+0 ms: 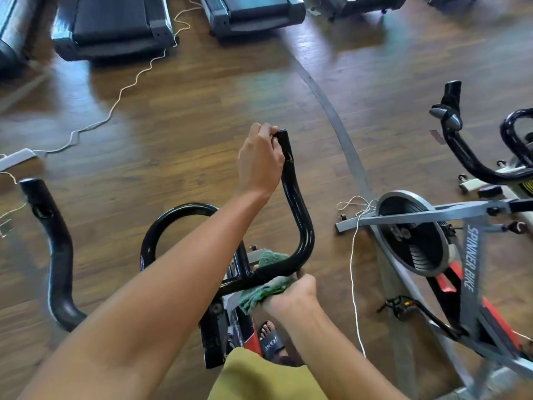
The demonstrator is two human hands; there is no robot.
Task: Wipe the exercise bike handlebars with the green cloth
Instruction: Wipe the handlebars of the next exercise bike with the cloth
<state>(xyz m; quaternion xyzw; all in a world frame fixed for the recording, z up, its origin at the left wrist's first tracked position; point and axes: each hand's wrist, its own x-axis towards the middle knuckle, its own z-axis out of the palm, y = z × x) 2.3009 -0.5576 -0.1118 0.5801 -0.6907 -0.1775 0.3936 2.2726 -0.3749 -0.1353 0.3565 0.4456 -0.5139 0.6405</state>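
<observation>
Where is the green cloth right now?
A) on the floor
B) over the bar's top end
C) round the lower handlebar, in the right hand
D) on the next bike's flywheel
C: the right hand holds the green cloth round the handlebar below its bend; the left hand grips the top end.

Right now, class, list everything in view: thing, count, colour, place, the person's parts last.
handlebars: 1 set, black, centre
green cloth: 1, green, against the handlebars' lower bend
treadmills: at least 3, black, top
spinner bike: 1, grey and red, right
second bike: 1, white and black, far right
cords: at least 2, white, floor
power strip: 1, white, left edge
floor: 1, brown wood, underneath
sandal: 1, dark, bottom centre
left grip: 1, bare, holds handlebars' far tip
right grip: 1, bare, holds green cloth
</observation>
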